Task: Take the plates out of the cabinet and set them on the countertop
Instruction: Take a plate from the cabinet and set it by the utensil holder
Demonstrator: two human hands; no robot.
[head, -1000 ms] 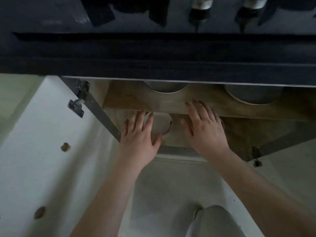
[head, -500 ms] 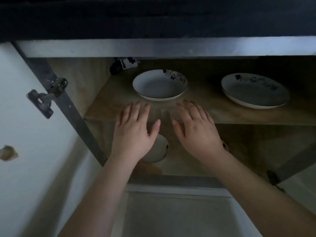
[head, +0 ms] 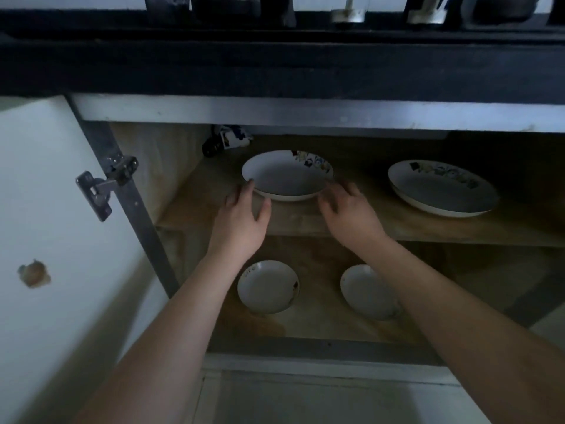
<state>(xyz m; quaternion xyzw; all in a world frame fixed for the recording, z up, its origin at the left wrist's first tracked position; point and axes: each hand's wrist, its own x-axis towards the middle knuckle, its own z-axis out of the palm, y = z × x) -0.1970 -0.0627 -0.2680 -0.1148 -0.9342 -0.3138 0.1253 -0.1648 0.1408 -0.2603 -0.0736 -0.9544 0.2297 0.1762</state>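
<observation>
We are at the first pick: both hands reach into the open cabinet (head: pixel 171 166) toward the left plate (head: pixel 286 175) on the upper shelf (head: pixel 351 223). Left hand (head: pixel 240 220) sits at the plate's left rim, fingertips touching or just short of it; we cannot tell which. Right hand (head: pixel 350 214) is at the right rim, fingers loosely spread. Neither hand grasps anything yet; both are released and flanking the plate.

A second, wider plate (head: pixel 443 191) lies well apart on the right of the same shelf. Two smaller dishes rest on the lower shelf, the left dish (head: pixel 267 286) and the right dish (head: pixel 368 292), partly hidden under the forearms. The cabinet door (head: pixel 55 228) stands open at left.

Judgement: no plate is out yet. Next move calls for fingers under both rims, a level lift, then clearing the dark table (head: pixel 275 68) edge overhanging the opening. Headroom looks tight there.
</observation>
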